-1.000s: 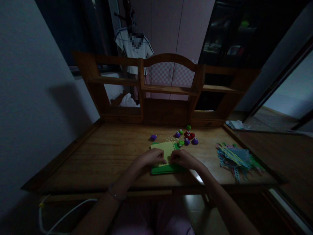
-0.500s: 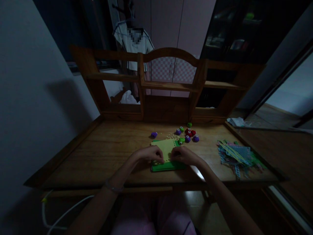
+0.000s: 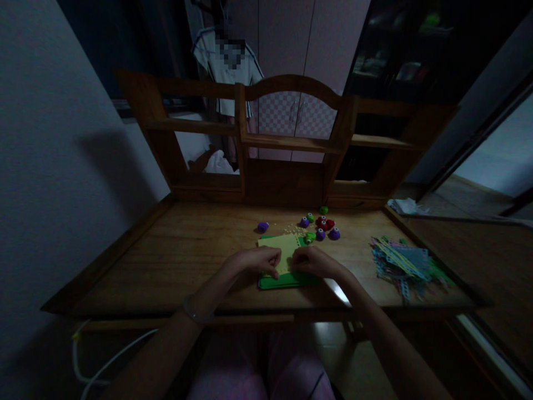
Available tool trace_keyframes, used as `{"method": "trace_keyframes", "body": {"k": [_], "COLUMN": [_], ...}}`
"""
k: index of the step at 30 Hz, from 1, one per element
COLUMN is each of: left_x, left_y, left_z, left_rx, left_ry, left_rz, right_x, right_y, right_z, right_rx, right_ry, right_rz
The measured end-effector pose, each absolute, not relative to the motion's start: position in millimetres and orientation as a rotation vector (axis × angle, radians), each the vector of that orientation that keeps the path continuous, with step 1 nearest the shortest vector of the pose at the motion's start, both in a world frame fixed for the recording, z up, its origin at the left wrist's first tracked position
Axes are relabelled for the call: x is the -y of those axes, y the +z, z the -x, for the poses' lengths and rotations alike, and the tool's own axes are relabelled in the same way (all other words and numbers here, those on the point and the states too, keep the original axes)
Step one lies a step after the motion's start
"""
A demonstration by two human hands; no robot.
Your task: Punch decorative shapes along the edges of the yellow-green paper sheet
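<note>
A sheet of yellow paper (image 3: 287, 244), with small holes along its right and lower edges, lies on a green sheet or folder (image 3: 287, 281). At its lower left is my left hand (image 3: 264, 261), fingers curled and the thumb standing apart from them over the paper's edge. My right hand (image 3: 310, 260) rests on the paper's right side, fingers bent into a pinch; what lies between them is hidden. Yellow paper bits (image 3: 292, 229) are scattered just beyond the sheet. A green knob-like piece with a white top (image 3: 310, 238) sits by its upper right corner.
More such pieces stand behind: purple (image 3: 335, 233), red (image 3: 323, 223) and green (image 3: 323, 210), with one purple piece (image 3: 262, 226) farther left. A pile of coloured strips and lattice pieces (image 3: 402, 258) covers the right of the wooden desk (image 3: 187, 250). A shelf (image 3: 287, 143) rises at the back.
My left thumb has moved away from the curled fingers, leaving a gap at the paper's lower edge. My right hand stays almost where it was. The view has shifted slightly.
</note>
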State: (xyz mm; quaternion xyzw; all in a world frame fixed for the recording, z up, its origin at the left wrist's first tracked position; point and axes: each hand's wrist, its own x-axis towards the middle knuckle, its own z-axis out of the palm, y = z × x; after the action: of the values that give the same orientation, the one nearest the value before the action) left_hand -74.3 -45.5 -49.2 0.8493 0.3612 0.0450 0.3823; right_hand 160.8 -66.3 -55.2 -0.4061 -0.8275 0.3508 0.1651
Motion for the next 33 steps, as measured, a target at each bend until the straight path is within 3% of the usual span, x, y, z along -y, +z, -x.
{"method": "trace_keyframes", "body": {"k": [12, 19, 26, 33], "left_x": [42.7, 62.2, 117.4, 143.2], "left_y": [-56.1, -60.3, -63.9, -71.8], "left_z": [86.9, 103.2, 111.3, 108.0], "left_rx": [-0.791, -0.798, -1.017, -1.085], "left_ry": [0.099, 0.32, 0.671, 0.583], "left_rz": [-2.076, -2.111, -2.301, -2.662], "right_x": [66.9, 68.5, 67.6, 66.8], "right_y": [-53.8, -52.2, -55.1, -53.8], "right_z": [-160.7, -160.5, -161.2, -160.6], "right_rx": [2.358, 2.335, 2.331, 2.371], "right_ry": [0.984, 1.0, 1.001, 0.984], "right_rz": [1.169, 1.15, 1.138, 1.136]}}
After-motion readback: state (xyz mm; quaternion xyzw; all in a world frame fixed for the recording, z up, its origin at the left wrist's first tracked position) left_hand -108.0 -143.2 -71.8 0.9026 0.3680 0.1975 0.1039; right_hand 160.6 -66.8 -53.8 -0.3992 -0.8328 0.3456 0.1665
